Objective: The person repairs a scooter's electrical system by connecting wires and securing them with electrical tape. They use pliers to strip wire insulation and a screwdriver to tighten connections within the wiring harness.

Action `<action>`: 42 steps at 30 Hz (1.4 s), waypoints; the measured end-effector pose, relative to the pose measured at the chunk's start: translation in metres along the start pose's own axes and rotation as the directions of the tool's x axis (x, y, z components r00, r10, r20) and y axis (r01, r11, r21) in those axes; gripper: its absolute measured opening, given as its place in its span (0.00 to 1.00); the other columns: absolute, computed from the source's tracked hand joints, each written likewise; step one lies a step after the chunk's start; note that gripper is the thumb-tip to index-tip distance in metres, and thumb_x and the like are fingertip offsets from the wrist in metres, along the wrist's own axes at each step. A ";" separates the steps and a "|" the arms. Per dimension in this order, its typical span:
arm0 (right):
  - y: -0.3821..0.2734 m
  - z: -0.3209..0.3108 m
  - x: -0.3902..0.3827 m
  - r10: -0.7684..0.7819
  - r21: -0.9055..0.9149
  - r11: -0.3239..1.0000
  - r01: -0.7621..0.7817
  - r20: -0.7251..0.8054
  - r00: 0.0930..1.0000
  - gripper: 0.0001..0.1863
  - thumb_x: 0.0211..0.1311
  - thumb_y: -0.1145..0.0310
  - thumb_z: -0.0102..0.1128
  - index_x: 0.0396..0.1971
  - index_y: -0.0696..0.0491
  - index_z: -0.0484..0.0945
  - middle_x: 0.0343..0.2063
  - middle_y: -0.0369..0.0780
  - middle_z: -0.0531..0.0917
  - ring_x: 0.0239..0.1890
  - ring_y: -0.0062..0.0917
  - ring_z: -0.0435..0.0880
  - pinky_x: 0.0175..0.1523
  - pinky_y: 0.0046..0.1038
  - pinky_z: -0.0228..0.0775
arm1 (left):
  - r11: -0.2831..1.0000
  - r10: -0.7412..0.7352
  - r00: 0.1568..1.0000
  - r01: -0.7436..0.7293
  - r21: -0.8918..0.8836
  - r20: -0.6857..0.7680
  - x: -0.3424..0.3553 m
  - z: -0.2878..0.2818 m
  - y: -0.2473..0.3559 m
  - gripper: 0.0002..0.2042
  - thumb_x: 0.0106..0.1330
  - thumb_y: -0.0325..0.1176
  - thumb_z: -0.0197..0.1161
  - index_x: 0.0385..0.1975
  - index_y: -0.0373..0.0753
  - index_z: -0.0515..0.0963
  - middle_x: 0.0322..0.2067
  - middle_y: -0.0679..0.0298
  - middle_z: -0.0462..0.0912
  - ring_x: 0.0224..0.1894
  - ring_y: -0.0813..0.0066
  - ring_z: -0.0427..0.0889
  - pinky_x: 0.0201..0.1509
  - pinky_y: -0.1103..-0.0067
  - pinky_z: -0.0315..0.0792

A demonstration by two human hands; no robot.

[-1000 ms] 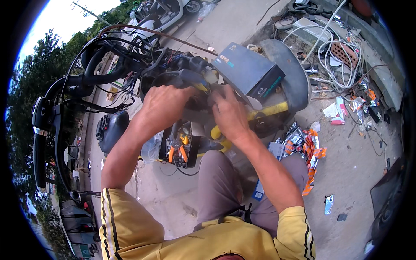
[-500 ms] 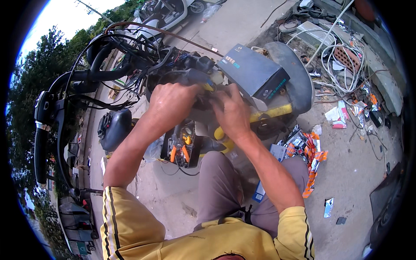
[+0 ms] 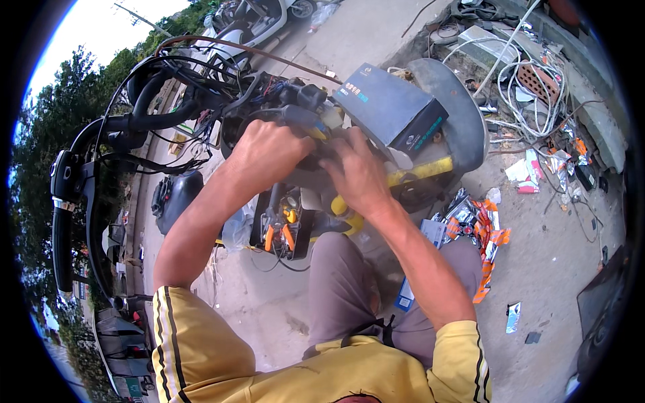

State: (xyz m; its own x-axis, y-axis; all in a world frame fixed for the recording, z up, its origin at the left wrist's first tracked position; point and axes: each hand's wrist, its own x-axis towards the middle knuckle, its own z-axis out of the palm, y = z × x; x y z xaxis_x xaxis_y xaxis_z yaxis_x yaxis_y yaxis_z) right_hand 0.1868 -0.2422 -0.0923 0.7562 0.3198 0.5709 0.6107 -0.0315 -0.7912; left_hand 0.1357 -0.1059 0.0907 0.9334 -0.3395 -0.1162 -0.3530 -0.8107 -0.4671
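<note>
Both my hands are inside the opened body of a scooter-like vehicle with bare wiring, just behind its handlebar (image 3: 127, 121). My left hand (image 3: 272, 149) is closed with its knuckles up, and whatever its fingertips grip is hidden. Close beside it, my right hand (image 3: 357, 168) has curled fingers pressed in toward the same dark spot; what they hold cannot be made out. Just beyond my fingers are a grey part (image 3: 302, 117) and a small blue and yellow piece (image 3: 321, 131). A dark box (image 3: 393, 107) rests on the vehicle, past my right hand.
Below my hands stands an open toolbox (image 3: 300, 248) with orange-handled pliers (image 3: 279, 236). A yellow frame tube (image 3: 423, 172) runs to the right. Torn orange and silver wrappers (image 3: 480, 232) lie by my knee. Coiled white cable (image 3: 537, 101) and rubble lie far right. A white scooter (image 3: 248, 30) is parked behind.
My two hands have drawn slightly apart, and the left has shifted a little to the left. More of the grey part beyond it shows. The view has tilted slightly.
</note>
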 end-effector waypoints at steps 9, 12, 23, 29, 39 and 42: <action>0.001 -0.003 0.003 -0.008 -0.027 1.000 0.008 0.028 1.000 0.11 0.70 0.71 0.70 0.48 0.57 0.83 0.50 0.47 0.80 0.48 0.54 0.89 0.49 0.53 0.84 | 0.988 -0.154 0.984 0.151 0.038 0.093 -0.005 0.002 -0.001 0.11 0.77 0.38 0.66 0.55 0.47 0.84 0.22 0.53 0.87 0.31 0.47 0.90 0.35 0.56 0.79; 0.004 -0.006 0.004 0.030 -0.033 0.999 -0.028 0.059 0.998 0.11 0.71 0.72 0.69 0.50 0.57 0.83 0.51 0.47 0.81 0.49 0.54 0.89 0.51 0.52 0.83 | 0.984 -0.175 0.976 0.172 0.033 0.130 -0.002 -0.001 0.001 0.11 0.78 0.39 0.66 0.54 0.46 0.85 0.22 0.53 0.87 0.30 0.46 0.90 0.37 0.55 0.79; -0.003 -0.008 0.012 0.139 0.078 0.985 -0.153 0.164 0.977 0.14 0.72 0.65 0.71 0.54 0.50 0.90 0.57 0.46 0.80 0.58 0.50 0.86 0.59 0.51 0.80 | 0.987 -0.157 0.986 0.155 0.032 0.049 -0.004 0.006 0.002 0.10 0.79 0.43 0.67 0.50 0.46 0.85 0.23 0.53 0.87 0.31 0.46 0.90 0.37 0.55 0.79; 0.007 0.004 0.016 0.121 0.106 0.985 -0.138 0.150 0.981 0.12 0.75 0.63 0.67 0.49 0.55 0.89 0.58 0.49 0.78 0.56 0.56 0.86 0.59 0.57 0.79 | 0.987 -0.163 0.986 0.163 -0.004 0.025 -0.002 0.003 0.003 0.10 0.77 0.43 0.69 0.47 0.45 0.87 0.23 0.53 0.87 0.31 0.48 0.90 0.37 0.55 0.81; -0.002 -0.004 0.016 0.181 0.089 0.976 -0.200 0.186 0.966 0.22 0.71 0.63 0.72 0.62 0.55 0.86 0.64 0.47 0.78 0.63 0.51 0.84 0.65 0.51 0.77 | 0.995 -0.099 0.995 0.100 -0.005 0.018 -0.004 0.002 -0.003 0.13 0.71 0.36 0.73 0.54 0.49 0.89 0.29 0.58 0.92 0.31 0.53 0.91 0.35 0.61 0.82; 0.005 0.000 0.020 0.167 0.119 0.975 -0.189 0.173 0.971 0.23 0.71 0.62 0.73 0.62 0.54 0.86 0.64 0.47 0.79 0.65 0.50 0.83 0.66 0.50 0.77 | 0.999 -0.044 0.999 0.043 0.018 0.033 -0.006 0.002 -0.009 0.15 0.69 0.34 0.74 0.55 0.50 0.90 0.30 0.61 0.93 0.31 0.55 0.92 0.35 0.63 0.82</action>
State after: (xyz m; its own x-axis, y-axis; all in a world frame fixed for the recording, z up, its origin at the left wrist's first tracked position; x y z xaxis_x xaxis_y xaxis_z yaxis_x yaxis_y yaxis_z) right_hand 0.2046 -0.2364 -0.0846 0.7952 0.4690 0.3843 0.4247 0.0216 -0.9051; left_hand 0.1336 -0.0959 0.0932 0.9495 -0.2880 -0.1245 -0.3114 -0.8160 -0.4870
